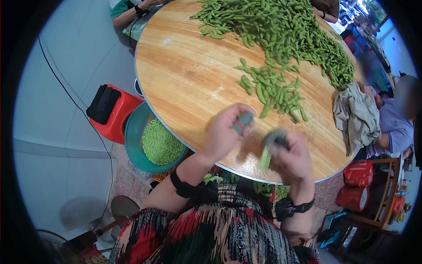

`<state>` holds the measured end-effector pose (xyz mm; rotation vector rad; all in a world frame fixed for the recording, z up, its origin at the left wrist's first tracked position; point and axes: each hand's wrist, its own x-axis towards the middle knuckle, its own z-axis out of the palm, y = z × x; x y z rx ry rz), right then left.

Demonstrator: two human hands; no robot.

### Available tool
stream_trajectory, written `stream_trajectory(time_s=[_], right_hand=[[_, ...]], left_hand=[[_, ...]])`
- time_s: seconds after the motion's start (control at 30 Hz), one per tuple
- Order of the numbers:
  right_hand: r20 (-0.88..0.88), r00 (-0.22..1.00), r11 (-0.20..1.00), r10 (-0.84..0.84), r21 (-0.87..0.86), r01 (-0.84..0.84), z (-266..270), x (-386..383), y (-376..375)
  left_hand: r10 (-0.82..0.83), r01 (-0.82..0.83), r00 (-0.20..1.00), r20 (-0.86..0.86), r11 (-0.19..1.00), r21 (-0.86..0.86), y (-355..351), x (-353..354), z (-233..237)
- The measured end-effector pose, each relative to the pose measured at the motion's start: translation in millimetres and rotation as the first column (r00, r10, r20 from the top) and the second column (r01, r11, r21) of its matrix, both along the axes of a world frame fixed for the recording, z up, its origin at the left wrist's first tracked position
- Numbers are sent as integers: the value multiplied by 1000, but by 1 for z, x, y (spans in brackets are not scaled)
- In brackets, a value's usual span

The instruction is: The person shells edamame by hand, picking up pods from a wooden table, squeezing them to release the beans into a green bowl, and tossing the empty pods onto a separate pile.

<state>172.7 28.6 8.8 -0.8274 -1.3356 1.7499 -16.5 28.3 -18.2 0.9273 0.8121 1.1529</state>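
Note:
My left hand (226,134) is over the near part of the round wooden table (184,75). Its fingers are curled together, and a grey cover with a red band (241,123) wraps the fingertips. Whether anything sits between them is hidden. To the right, my right hand (292,154) is closed, also with grey on its fingers, and pinches a green soybean pod (265,158) that is smeared by motion. Just beyond both hands lies a small group of soybean pods (272,88), with a large heap of pods (281,26) behind it.
Below the table's left edge stands a teal basin (132,136) of shelled beans (159,143), beside a red stool-like object (110,125). A crumpled grey cloth (356,112) lies at the right edge. Other people sit around the table, one in a lavender sleeve (391,127).

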Motion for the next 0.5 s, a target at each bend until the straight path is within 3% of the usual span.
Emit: stream_trajectory(time_s=[0.03,0.07,0.1,0.13,0.17,0.2,0.3,0.37,0.5], right_hand=[[333,912,916,240,235,-326,11,5,0],[495,795,858,352,168,-485,26,5,7],[501,793,858,347,171,-484,22,-1,15],[695,718,891,-43,352,-287,13,-10,24],[745,500,813,-442,568,-127,12,-18,34],[837,354,888,-417,458,-37,22,-29,42],[857,195,828,-477,513,-228,1,-44,50],[781,273,719,-561,624,-306,-10,-40,42],[753,340,720,-563,649,-245,-8,-23,27]], left_hand=[[145,-135,975,168,989,-68,4,-2,0],[180,-172,965,191,983,-57,5,-2,2],[176,-170,964,197,984,-52,4,-2,2],[179,-162,961,209,982,-98,2,-1,1],[167,-139,959,229,981,-136,3,2,0],[183,-164,956,230,981,-102,2,3,-2],[90,-90,969,231,996,-9,5,-3,-11],[168,-161,972,165,985,-56,3,-2,-5],[162,-154,980,119,985,-79,-2,7,5]])
